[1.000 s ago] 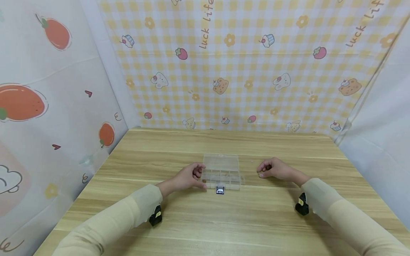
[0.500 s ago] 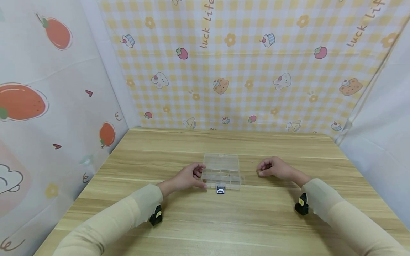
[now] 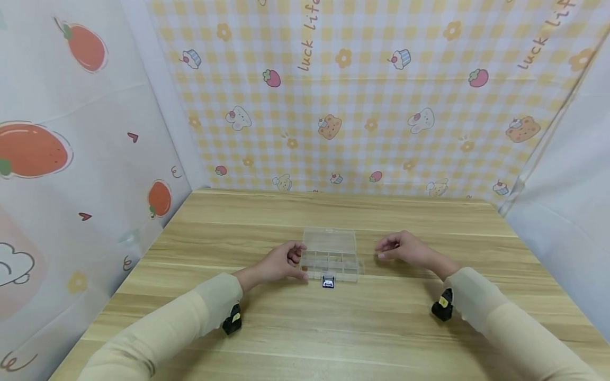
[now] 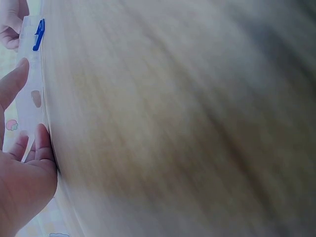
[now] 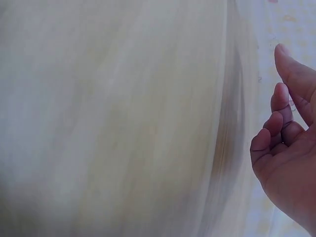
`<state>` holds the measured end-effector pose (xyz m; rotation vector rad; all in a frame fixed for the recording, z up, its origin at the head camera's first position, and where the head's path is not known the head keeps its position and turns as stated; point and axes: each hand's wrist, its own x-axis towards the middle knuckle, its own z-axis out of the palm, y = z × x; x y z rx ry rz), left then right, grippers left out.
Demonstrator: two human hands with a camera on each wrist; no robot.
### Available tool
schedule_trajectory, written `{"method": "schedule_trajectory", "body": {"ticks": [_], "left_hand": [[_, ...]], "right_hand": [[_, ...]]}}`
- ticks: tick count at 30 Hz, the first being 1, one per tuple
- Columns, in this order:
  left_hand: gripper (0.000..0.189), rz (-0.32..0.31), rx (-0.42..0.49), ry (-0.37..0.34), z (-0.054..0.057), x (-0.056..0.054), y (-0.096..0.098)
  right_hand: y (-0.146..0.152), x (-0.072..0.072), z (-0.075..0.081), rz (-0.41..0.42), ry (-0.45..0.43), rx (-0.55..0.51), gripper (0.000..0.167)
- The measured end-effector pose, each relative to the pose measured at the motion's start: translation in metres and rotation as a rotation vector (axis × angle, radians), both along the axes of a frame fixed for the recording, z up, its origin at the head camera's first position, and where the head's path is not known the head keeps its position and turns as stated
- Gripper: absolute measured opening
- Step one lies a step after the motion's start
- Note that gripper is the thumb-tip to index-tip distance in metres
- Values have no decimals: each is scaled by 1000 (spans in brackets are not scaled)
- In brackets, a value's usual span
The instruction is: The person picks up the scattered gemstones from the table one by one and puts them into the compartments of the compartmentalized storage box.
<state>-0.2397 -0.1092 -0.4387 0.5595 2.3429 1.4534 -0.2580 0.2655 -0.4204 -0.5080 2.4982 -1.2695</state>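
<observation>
A clear plastic compartment box (image 3: 335, 275) lies on the table with its lid (image 3: 330, 240) raised at the back. A blue-edged clip (image 3: 328, 282) sits at its front; the left wrist view shows the same blue clip (image 4: 39, 35). My left hand (image 3: 280, 263) grips the box's left end, thumb at the front corner and fingers along the side. In the front left compartment is a small brown piece (image 3: 304, 269). To the right of the box, my right hand (image 3: 403, 248) hovers close to the tabletop, fingers loosely bent; nothing is visible between thumb and fingers (image 5: 280, 98).
The wood-grain table (image 3: 305, 328) reaches back to a yellow checked cloth (image 3: 333, 106). A fruit-print cloth (image 3: 95, 132) hangs at the left and a pale sheet (image 3: 567, 185) at the right. A dark wrist camera (image 3: 443, 305) sits under the right sleeve.
My right hand has shifted slightly left towards the box, and its thumb and fingers have parted a little. The left hand and the box stay in place.
</observation>
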Motion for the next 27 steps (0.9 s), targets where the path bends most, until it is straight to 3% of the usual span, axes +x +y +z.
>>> {"method": "schedule_trajectory", "body": {"ticks": [4, 6, 8, 11, 14, 17, 27], "left_hand": [[71, -10, -4, 9, 1, 0, 0], [70, -23, 3, 7, 11, 6, 1], [70, -28, 5, 3, 13, 7, 0], [70, -27, -2, 5, 13, 7, 0], [71, -13, -9, 8, 3, 2, -1], [71, -12, -9, 8, 4, 2, 0], [70, -16, 3, -3, 5, 2, 0]], "right_hand": [[-7, 1, 1, 17, 19, -4, 23], [-11, 2, 2, 29, 29, -10, 21], [-18, 9, 12, 42, 38, -9, 19], [-25, 12, 17, 61, 60, -10, 16], [-29, 10, 13, 65, 70, -18, 16], [-31, 8, 8, 72, 65, -42, 18], [-51, 13, 14, 118, 97, -59, 17]]}}
